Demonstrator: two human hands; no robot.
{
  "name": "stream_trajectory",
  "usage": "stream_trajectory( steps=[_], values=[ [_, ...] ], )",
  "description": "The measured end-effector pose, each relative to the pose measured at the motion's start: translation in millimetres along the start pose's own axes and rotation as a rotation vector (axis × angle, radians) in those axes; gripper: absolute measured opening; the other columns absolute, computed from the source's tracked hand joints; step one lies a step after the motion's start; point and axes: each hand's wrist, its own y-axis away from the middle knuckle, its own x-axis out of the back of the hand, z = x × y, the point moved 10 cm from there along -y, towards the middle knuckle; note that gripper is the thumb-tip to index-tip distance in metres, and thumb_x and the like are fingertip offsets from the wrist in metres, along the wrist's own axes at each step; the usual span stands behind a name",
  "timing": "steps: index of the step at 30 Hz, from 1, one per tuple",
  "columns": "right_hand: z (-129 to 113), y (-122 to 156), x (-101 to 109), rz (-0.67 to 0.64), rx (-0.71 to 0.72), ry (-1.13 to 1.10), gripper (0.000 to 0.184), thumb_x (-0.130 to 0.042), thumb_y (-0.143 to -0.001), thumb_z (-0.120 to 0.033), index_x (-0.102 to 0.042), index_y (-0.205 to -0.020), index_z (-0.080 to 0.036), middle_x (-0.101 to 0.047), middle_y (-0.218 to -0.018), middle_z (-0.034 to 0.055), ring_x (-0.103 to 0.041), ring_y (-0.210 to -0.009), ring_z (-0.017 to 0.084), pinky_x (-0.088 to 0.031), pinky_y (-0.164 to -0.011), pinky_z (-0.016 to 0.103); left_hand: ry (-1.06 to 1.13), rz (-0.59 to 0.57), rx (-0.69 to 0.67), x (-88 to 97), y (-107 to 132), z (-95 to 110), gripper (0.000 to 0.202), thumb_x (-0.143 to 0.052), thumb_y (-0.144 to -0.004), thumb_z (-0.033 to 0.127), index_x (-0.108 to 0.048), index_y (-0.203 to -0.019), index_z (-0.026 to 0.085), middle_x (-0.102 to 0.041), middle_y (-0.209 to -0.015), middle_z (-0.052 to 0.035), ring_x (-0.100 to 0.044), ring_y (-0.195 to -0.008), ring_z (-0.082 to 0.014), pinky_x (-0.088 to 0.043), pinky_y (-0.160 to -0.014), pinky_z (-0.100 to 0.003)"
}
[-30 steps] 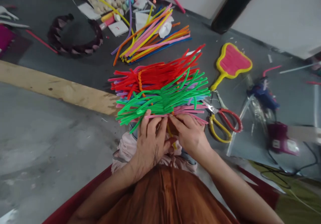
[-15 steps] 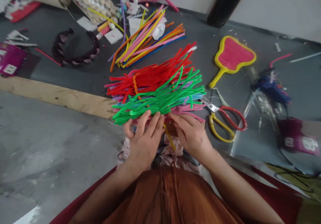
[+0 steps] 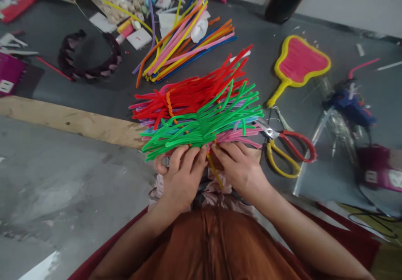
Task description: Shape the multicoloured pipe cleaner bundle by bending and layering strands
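A thick bundle of pipe cleaners lies at the table's front edge, with green pipe cleaners (image 3: pixel 204 125) nearest me and red pipe cleaners (image 3: pixel 197 93) behind. Pink, purple and blue ones show between and under them. An orange twisted pipe cleaner (image 3: pixel 170 104) crosses the red part. My left hand (image 3: pixel 184 175) has its fingers bent and closed on the bundle's near edge. Beside it, my right hand (image 3: pixel 243 167) pinches the same edge, fingertips close to the left ones. From between them a yellow pipe cleaner (image 3: pixel 215 171) hangs towards my lap. What lies under the fingertips is hidden.
Scissors (image 3: pixel 273 133) with red and yellow handles lie right of the bundle. Beyond are a pink-and-yellow paddle shape (image 3: pixel 301 62) and a blue glue gun (image 3: pixel 351 106). Loose pipe cleaners (image 3: pixel 182 41) and a dark braided headband (image 3: pixel 89 73) lie at the back and left.
The view has shifted slightly, so the table's things sit a little differently in it. My fingertips have drawn slightly towards me off the green pipe cleaners, still at the bundle's near edge.
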Motion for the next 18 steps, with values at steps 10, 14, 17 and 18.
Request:
stream_trajectory(
  steps=[10, 14, 17, 18],
  values=[
    [18, 15, 29, 0.236, -0.067, -0.181, 0.044, -0.043, -0.092, -0.006, -0.063, -0.129, -0.019, -0.071, -0.112, 0.0103, -0.067, -0.101, 0.021, -0.057, -0.086, 0.036, 0.066, -0.138, -0.026, 2.7, 5, 17, 0.044, -0.049, -0.099, 0.045, -0.057, -0.137, 0.025, -0.062, -0.139, -0.0058, -0.049, -0.135, -0.0311, 0.008, -0.119, -0.061],
    [24, 25, 61, 0.358, -0.125, -0.054, 0.037, -0.053, -0.090, -0.008, -0.067, -0.119, -0.025, -0.072, -0.101, 0.0065, -0.065, -0.093, 0.020, -0.055, -0.084, 0.036, 0.110, -0.171, -0.009, -6.9, 5, 18, 0.043, -0.040, -0.102, 0.044, -0.058, -0.134, 0.021, -0.057, -0.144, -0.0048, -0.051, -0.135, -0.0242, 0.021, -0.121, -0.049],
    [17, 17, 71, 0.325, -0.137, 0.175, 0.027, -0.060, -0.090, -0.013, -0.070, -0.111, -0.028, -0.073, -0.106, 0.0069, -0.058, -0.098, 0.026, -0.048, -0.086, 0.044, 0.111, -0.149, -0.003, -10.7, 5, 19, 0.042, -0.043, -0.102, 0.040, -0.058, -0.133, 0.016, -0.059, -0.142, -0.0082, -0.056, -0.130, -0.0221, 0.021, -0.121, -0.048],
    [15, 12, 69, 0.274, -0.141, 0.222, 0.024, -0.060, -0.091, -0.016, -0.070, -0.110, -0.028, -0.073, -0.110, 0.0066, -0.055, -0.102, 0.028, -0.046, -0.087, 0.046, 0.112, -0.151, -0.006, -12.3, 6, 20, 0.042, -0.045, -0.101, 0.039, -0.058, -0.133, 0.015, -0.059, -0.142, -0.0095, -0.056, -0.130, -0.0226, 0.020, -0.121, -0.049]
  ],
)
